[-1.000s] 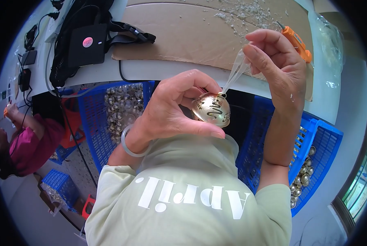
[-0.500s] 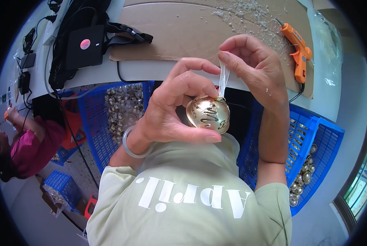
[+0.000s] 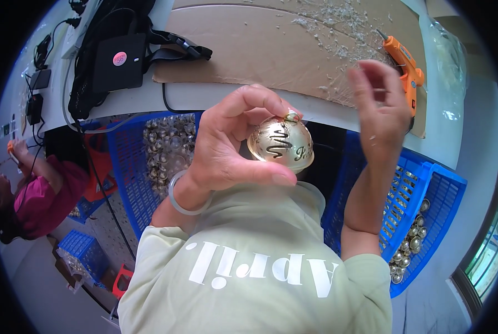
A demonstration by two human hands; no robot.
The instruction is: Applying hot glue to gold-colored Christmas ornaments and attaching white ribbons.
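My left hand (image 3: 222,142) is closed around a round gold bell ornament (image 3: 279,143) with dark markings on its side. Its thumb presses from below, while the fingers reach the small loop at the top. Raised off to the right is my right hand (image 3: 379,103), blurred by motion, with thumb and fingers apart and nothing visible between them. Just behind that hand, an orange glue gun (image 3: 400,53) lies on the cardboard, partly covered by it.
Cardboard (image 3: 232,61) with clear scraps (image 3: 338,33) covers part of the white table (image 3: 204,94). A black bag (image 3: 107,55) lies at left. Blue baskets (image 3: 127,172) of gold pieces flank me, including the right basket (image 3: 435,222). Another person (image 3: 48,189) works at far left.
My right hand has let go of the clear ribbon above the ornament and moved right, toward the glue gun. The ornament, still in my left hand, has turned slightly.
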